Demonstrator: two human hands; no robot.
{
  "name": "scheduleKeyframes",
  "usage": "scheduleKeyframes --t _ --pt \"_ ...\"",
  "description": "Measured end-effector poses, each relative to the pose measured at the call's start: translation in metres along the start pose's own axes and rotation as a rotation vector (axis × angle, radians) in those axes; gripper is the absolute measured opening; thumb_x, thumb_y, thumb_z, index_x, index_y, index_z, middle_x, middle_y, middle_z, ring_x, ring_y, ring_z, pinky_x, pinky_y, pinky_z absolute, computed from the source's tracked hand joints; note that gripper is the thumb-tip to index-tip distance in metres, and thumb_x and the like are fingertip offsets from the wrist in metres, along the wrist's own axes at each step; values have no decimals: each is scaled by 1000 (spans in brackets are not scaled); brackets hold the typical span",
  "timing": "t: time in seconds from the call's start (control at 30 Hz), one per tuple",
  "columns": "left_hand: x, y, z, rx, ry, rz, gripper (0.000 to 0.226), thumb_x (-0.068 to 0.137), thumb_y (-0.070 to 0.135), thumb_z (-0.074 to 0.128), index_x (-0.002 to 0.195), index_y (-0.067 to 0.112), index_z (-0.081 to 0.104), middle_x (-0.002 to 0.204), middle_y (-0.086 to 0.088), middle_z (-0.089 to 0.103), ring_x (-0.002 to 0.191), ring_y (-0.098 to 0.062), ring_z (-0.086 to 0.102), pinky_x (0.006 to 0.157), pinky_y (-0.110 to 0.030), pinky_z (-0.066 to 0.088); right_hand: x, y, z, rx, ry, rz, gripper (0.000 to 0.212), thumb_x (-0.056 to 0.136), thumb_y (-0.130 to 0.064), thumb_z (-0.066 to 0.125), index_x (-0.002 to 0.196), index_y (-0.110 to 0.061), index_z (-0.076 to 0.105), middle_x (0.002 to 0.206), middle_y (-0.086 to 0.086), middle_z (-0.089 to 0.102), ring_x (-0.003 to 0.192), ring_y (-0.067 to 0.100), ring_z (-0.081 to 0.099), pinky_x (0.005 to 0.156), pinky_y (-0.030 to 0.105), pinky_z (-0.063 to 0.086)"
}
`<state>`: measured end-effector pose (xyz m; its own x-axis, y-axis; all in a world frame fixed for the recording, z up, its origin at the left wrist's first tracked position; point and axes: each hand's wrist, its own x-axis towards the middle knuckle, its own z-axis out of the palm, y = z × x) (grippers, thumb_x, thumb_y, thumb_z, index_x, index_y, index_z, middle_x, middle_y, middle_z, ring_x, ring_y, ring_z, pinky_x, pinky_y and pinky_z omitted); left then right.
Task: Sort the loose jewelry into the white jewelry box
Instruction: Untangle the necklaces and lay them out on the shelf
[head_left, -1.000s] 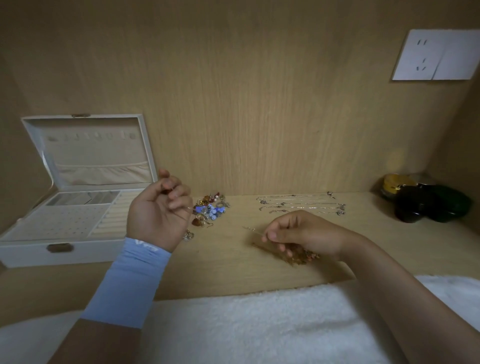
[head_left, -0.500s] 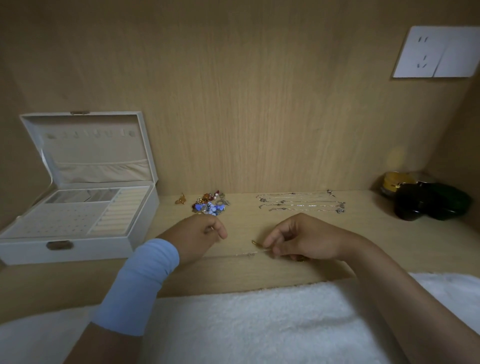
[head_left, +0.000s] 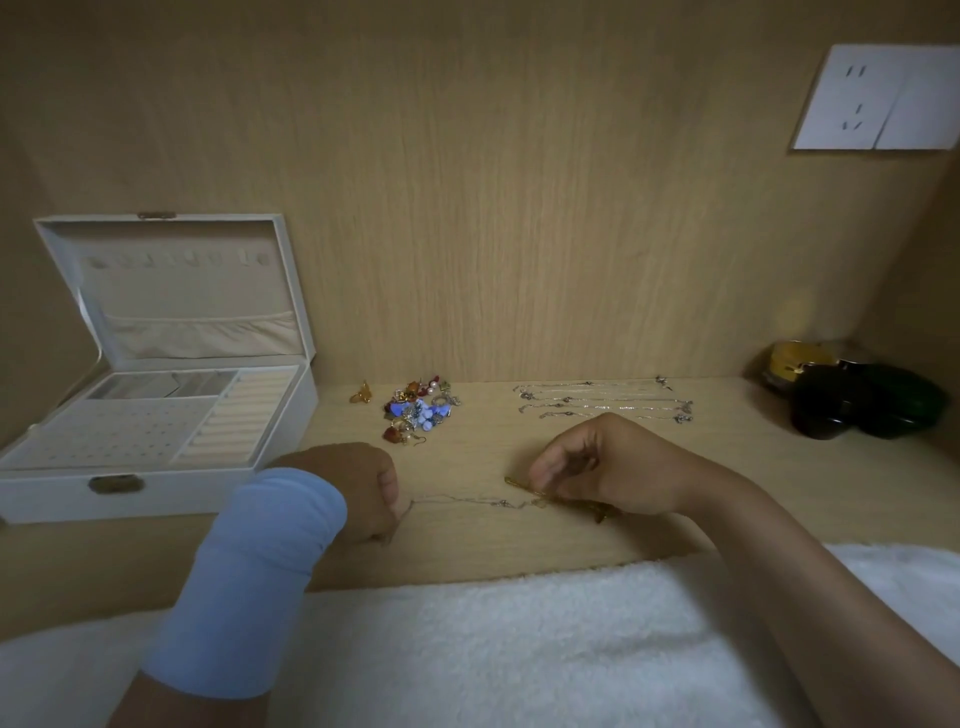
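The white jewelry box (head_left: 156, 499) stands open at the left, lid up, its ring rolls and earring panel showing. A thin silver chain (head_left: 467, 501) lies stretched on the wooden surface between my hands. My left hand (head_left: 358, 491), with a blue wristband, pinches its left end. My right hand (head_left: 597, 470) pinches the right end, over a small gold piece (head_left: 524, 486) and some amber-coloured jewelry (head_left: 602, 512). A pile of colourful earrings (head_left: 418, 410) and one gold earring (head_left: 362, 395) lie behind my left hand. Several silver chains (head_left: 602, 402) lie in rows behind my right hand.
A white fluffy towel (head_left: 493, 649) covers the near edge. Dark green and yellow containers (head_left: 857, 400) sit in the back right corner. A wooden back wall carries a white socket plate (head_left: 878, 98) at the upper right.
My left hand came down from near the box to the surface and took the chain's left end. The chain now lies drawn out straight between both hands.
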<state>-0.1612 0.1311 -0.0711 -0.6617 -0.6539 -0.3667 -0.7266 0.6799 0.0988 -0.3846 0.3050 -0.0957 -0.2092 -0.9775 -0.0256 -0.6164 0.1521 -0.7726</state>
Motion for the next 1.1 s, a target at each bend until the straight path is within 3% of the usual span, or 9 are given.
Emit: scheduleKeyframes --t 0.1,0.2,0.27,0.33,0.47,0.63,0.87,0.97,1.1 --pt "2 10 0 -24 133 48 18 80 30 67 93 39 58 107 14 57 96 -12 56 84 -25 46 0 -4 0 -22 80 -5 27 84 8 70 91 -18 77 79 -8 75 71 -7 67 65 6 46" --pt "9 36 12 -177 274 262 14 86 30 63 95 40 67 102 19 63 89 -4 58 84 -23 46 0 -4 -2 -67 158 -17 34 83 9 67 87 -23 76 78 -12 73 67 -11 62 63 7 44" --pt "13 50 23 -214 260 375 17 86 36 66 103 37 71 97 21 62 94 -1 58 87 -25 47 1 -1 -3 -123 183 1 36 83 1 69 80 -34 75 78 -11 74 68 -4 64 64 17 49" --pt "19 56 32 -191 249 425 20 85 41 68 104 37 72 93 21 58 94 0 57 88 -27 48 1 1 -2 -156 151 40 20 82 -10 77 79 -30 77 71 -14 72 58 -4 58 56 18 49" --pt "24 54 31 -160 283 437 8 83 37 69 85 32 74 83 19 61 84 -1 59 80 -26 50 4 2 7 -226 67 54 10 77 -19 84 82 -27 80 76 -11 72 61 -6 58 59 12 46" --pt "21 48 32 -174 251 439 10 87 28 61 83 26 70 87 14 64 81 -3 61 79 -27 52 8 3 12 -351 71 14 8 77 -29 83 84 -30 80 74 -18 68 67 -7 59 62 10 38" --pt "20 40 29 -609 211 416 9 83 14 63 78 20 66 81 4 72 71 -5 61 71 -23 51 11 1 24 -329 82 -90 7 78 -31 81 85 -29 80 76 -16 69 70 -4 57 68 17 44" --pt "20 40 27 -766 138 398 10 85 5 58 79 12 61 80 -3 75 75 -14 68 77 -31 55 10 -1 25 -184 108 -89 3 82 -25 79 81 -23 78 78 -7 73 65 -4 55 65 14 43" --pt "18 42 24 -955 95 398 15 88 -2 53 78 7 58 75 -6 73 71 -15 66 72 -28 54 8 -3 29 -69 94 -92 10 79 -27 83 83 -30 74 84 -5 72 65 -5 54 64 9 39"
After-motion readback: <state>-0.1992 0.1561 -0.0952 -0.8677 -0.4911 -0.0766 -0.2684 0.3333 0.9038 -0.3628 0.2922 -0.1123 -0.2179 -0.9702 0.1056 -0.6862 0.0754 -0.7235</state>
